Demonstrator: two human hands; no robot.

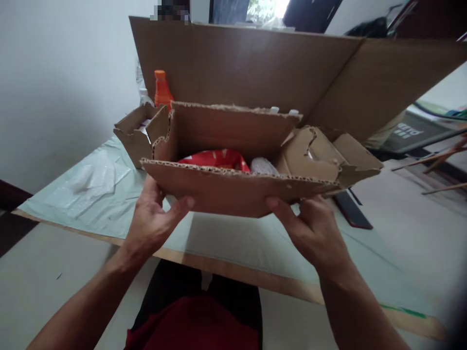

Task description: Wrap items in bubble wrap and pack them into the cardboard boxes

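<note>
I hold a small open cardboard box point(219, 187) just above the table, tilted toward me. My left hand point(155, 221) grips its near left bottom corner, thumb on the front wall. My right hand point(314, 228) grips the near right bottom corner the same way. Inside the box lie a red packet point(215, 159) and a whitish wrapped item point(263, 166); the box walls hide the rest of them. Torn flaps point(321, 155) hang open at the box's right side.
A large cardboard sheet point(255, 63) stands behind the box. An orange bottle point(161, 90) and another small open carton point(134, 133) sit at the back left. A pale plastic sheet point(95, 180) covers the table point(233, 272). A dark flat object point(352, 209) lies at right.
</note>
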